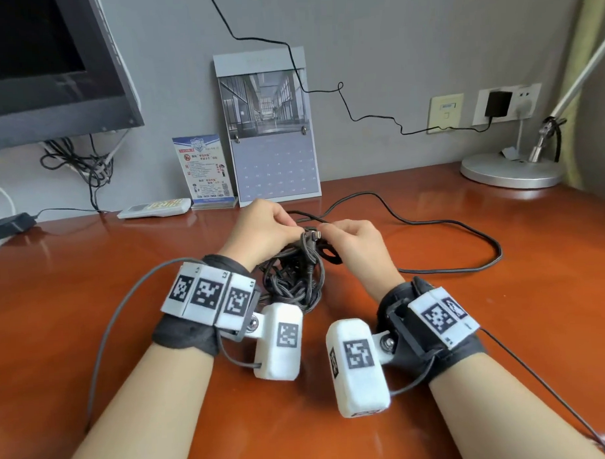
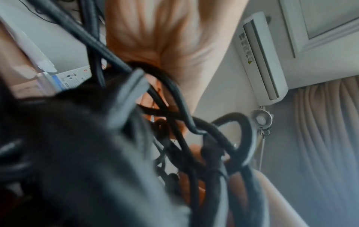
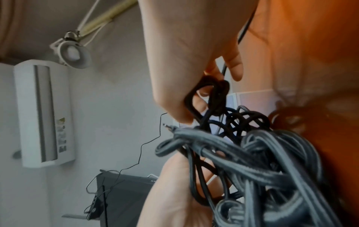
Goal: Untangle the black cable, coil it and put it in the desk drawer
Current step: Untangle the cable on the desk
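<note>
Both sets of fingers are curled and pinching strands at the top of the knot: left hand [image 1: 260,227] holds up a bunch of loops, right hand [image 1: 354,243] has a small black loop hooked between thumb and fingers. Best bet imo is to find the plug end poking out by the fingertips and feed it back through 1 loop at a time, not yank.

The black cable [image 1: 292,281] is a dense wad between the wrists on the desk [image 1: 90,271], with 1 long free run snaking off right. Matte, rubbery, some strands flat-ish.
</note>
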`<state>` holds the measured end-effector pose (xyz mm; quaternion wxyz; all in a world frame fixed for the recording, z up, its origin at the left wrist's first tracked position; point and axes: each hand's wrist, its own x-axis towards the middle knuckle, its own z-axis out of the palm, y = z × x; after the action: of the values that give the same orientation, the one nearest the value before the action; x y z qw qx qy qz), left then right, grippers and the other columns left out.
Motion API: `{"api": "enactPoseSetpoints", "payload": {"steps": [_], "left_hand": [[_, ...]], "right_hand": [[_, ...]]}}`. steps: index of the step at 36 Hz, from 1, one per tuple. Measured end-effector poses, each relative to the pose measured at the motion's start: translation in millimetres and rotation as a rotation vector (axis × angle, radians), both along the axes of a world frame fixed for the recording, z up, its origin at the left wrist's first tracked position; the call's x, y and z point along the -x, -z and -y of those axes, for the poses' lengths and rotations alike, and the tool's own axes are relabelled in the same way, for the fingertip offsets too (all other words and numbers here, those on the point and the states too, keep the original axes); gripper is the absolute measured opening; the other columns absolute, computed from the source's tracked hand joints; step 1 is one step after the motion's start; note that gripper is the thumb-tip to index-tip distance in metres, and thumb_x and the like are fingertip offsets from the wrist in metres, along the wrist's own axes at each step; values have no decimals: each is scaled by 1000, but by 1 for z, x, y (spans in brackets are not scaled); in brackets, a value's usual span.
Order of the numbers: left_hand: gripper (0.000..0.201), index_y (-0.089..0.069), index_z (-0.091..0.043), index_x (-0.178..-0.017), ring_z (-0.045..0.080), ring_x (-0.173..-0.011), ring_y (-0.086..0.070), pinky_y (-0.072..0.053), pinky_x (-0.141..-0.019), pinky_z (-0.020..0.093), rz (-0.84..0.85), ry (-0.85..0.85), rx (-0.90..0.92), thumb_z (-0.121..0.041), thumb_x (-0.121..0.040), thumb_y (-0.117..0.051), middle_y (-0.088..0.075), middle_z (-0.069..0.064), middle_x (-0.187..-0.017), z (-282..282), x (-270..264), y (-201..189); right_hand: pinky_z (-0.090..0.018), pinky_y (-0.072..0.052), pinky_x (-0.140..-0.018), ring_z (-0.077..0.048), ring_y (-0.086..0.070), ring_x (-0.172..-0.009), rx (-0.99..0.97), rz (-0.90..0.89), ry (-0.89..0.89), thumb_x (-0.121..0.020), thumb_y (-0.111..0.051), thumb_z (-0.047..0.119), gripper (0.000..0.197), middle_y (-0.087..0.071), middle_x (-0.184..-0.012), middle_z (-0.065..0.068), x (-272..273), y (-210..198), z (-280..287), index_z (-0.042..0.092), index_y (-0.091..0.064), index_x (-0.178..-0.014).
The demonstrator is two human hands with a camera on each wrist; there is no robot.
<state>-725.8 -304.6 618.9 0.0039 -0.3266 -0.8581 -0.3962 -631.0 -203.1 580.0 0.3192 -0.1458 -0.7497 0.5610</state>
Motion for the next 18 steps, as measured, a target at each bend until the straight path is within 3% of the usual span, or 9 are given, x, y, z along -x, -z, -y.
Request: {"api": "enactPoseSetpoints", "payload": {"steps": [5, 9, 12, 14, 16, 18], "left_hand": [[12, -68, -12, -70, 9, -58, -55, -43, -50, 21, 43, -9, -57, -18, -70, -78, -61, -4, -64, 3, -3, 2], [11, -67, -8, -71, 16, -60, -57, -53, -61, 31, 90, -11, -94, -13, -70, -77, -64, 2, -68, 5, -4, 4], [9, -67, -6, -74, 15, -58, -56, -48, -47, 18, 111, -18, -134, -10, -73, -75, -65, 6, -71, 9, -3, 4], [11, -64, -8, -71, 14, -57, -54, -42, -41, 13, 118, -37, -161, -8, -74, -75, -62, 4, -68, 10, 0, 5], [17, -60, -9, -67, 21, -56, -58, -51, -45, 25, 157, -70, -208, -6, -76, -74, -62, 7, -67, 13, 5, 5], [19, -60, -9, -65, 32, -67, -65, -58, -62, 45, 175, -115, -248, -6, -78, -74, -65, 11, -71, 16, 12, 6]], "right_hand": [[-20, -34, -57, -8, -44, -61, -202, 103, -39, -90, -59, 28, 35, -50, -64, 5, 0, -2, -5, 9, -54, -62], [-25, -31, -70, -17, -46, -80, -278, 65, -9, -93, -55, 22, 30, -44, -77, 4, 3, -2, -5, 9, -55, -66], [-29, -33, -77, -22, -46, -88, -265, 11, -17, -95, -51, 17, 29, -42, -80, 0, 6, 0, -4, 2, -57, -71], [-26, -32, -74, -20, -44, -86, -257, -17, -14, -96, -48, 15, 28, -42, -79, 0, 6, -2, -1, 0, -57, -74], [-22, -33, -69, -17, -42, -80, -199, -83, -20, -97, -47, 11, 28, -41, -80, -2, 4, -4, 0, 1, -54, -72], [-21, -32, -66, -11, -39, -70, -80, -162, -40, -95, -46, 6, 30, -38, -79, -7, -1, -9, 3, 5, -47, -65]]}}
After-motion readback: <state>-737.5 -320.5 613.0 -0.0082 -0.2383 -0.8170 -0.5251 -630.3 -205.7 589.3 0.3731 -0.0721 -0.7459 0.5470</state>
